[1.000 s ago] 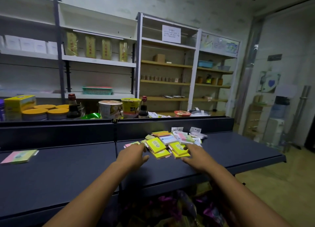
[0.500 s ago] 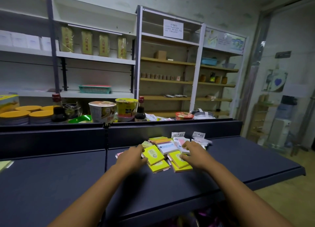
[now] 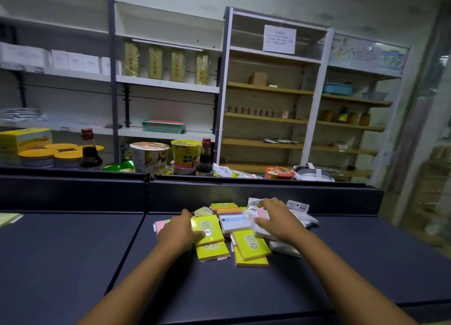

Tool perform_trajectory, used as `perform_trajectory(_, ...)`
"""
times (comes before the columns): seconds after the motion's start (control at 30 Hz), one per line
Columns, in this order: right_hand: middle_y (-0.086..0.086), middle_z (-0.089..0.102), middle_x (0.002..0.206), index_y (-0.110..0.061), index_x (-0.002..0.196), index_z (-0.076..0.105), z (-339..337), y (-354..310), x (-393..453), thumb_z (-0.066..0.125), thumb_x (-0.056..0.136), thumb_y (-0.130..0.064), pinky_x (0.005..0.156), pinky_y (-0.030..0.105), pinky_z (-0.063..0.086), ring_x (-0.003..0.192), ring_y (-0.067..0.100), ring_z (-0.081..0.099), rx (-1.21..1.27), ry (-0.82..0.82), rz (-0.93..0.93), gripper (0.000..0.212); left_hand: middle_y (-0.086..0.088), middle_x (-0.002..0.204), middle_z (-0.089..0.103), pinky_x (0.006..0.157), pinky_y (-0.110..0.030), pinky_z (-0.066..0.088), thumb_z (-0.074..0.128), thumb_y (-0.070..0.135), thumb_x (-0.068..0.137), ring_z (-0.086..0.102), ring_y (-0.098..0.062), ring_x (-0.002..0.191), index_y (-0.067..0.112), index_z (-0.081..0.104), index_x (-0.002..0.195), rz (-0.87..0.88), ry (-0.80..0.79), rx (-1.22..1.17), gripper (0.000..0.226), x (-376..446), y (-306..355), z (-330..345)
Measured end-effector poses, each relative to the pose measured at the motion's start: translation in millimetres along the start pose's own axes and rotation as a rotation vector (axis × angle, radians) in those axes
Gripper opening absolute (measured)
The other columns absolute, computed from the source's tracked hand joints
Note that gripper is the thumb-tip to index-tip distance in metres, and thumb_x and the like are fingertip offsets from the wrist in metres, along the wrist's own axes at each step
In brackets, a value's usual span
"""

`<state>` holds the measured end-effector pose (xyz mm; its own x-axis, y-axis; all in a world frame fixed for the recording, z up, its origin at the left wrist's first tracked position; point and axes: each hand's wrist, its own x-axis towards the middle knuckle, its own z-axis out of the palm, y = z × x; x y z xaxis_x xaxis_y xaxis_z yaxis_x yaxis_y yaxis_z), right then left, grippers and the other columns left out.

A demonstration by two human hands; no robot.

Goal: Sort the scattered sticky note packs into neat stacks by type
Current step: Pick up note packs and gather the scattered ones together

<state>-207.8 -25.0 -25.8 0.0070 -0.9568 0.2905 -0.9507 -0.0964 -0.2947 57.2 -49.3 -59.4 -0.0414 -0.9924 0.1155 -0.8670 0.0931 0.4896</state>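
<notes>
Left hand point(image 3: 179, 230) has its thumb curled over the edge of a yellow sticky note pack point(image 3: 207, 228), gripping it, while the right hand point(image 3: 274, 221) rests with fingers spread on the white and pink packs point(image 3: 262, 221). Whole messy pile sits mid dark tabletop point(image 3: 73, 263), more yellow packs point(image 3: 251, 248) nearest the camera.

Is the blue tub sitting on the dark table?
No, the blue tub sits up on a wooden shelf behind the table.
</notes>
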Motion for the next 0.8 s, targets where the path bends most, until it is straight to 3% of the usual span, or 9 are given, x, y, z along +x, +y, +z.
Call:
perform_trajectory(0.13, 0.004, 0.047, 0.132, -0.02, 0.131, 0.049, 2.7, 10.1, 6.9, 0.059, 0.092, -0.036, 0.103, 0.034, 0.037, 0.129, 0.022, 0.039, 0.009, -0.004, -0.038, 0.043, -0.001, 0.113, 0.064, 0.082, -0.036, 0.053, 0.078, 0.041, 0.078, 0.062, -0.022, 0.102, 0.025, 0.05, 0.121, -0.019, 0.121, -0.157, 0.053, -7.0, 1.4, 5.9)
perform_trajectory(0.3, 0.004, 0.048, 0.13, -0.02, 0.128, 0.049, 0.5, 21.3, 11.2, 0.057, 0.093, -0.029, 0.101, 0.035, 0.039, 0.127, 0.022, 0.041, 0.05, -0.028, -0.054, 0.037, -0.001, 0.1, 0.063, 0.072, -0.039, 0.058, 0.077, 0.013, 0.081, 0.063, -0.016, 0.091, 0.028, 0.055, 0.111, 0.093, 0.291, -0.463, 0.039, -10.4, 11.4, -1.7)
perform_trajectory(0.4, 0.005, 0.051, 0.128, -0.02, 0.126, 0.051, -6.1, 32.8, 14.4, 0.057, 0.095, -0.026, 0.1, 0.034, 0.041, 0.123, 0.021, 0.046, 0.061, -0.025, -0.049, 0.032, -0.005, 0.095, 0.063, 0.056, -0.037, 0.062, 0.071, 0.002, 0.085, 0.068, -0.018, 0.085, 0.032, 0.055, 0.106, 0.132, 0.265, -0.734, 0.039, -10.2, 29.0, -12.1)
perform_trajectory(0.5, 0.006, 0.053, 0.125, -0.018, 0.124, 0.053, -12.0, 44.3, 17.3, 0.059, 0.095, -0.029, 0.097, 0.033, 0.044, 0.116, 0.02, 0.052, 0.072, -0.033, -0.006, 0.032, -0.011, 0.099, 0.065, 0.057, -0.034, 0.061, 0.068, 0.003, 0.087, 0.069, -0.024, 0.086, 0.036, 0.055, 0.108, 0.169, 0.241, -0.842, 0.041, -9.4, 45.5, -14.1)
perform_trajectory(0.63, 0.009, 0.053, 0.127, -0.015, 0.133, 0.049, -14.0, 58.8, 18.3, 0.068, 0.089, -0.04, 0.094, 0.031, 0.044, 0.115, 0.022, 0.052, 0.083, -0.157, 0.064, 0.054, -0.01, 0.099, 0.068, 0.057, -0.03, 0.06, 0.066, 0.004, 0.09, 0.071, -0.02, 0.085, 0.043, 0.054, 0.103, 0.22, 0.21, -0.886, 0.043, -11.4, 57.3, -8.5)
perform_trajectory(0.8, 0.009, 0.053, 0.137, -0.011, 0.141, 0.043, -14.3, 68.5, 17.3, 0.073, 0.083, -0.046, 0.103, 0.036, 0.044, 0.122, 0.024, 0.052, 0.097, -0.281, 0.118, 0.074, -0.011, 0.1, 0.069, 0.065, -0.038, 0.063, 0.064, 0.005, 0.091, 0.071, -0.021, 0.089, 0.035, 0.054, 0.112, 0.225, 0.191, -0.877, 0.039, -11.1, 61.9, -7.0)
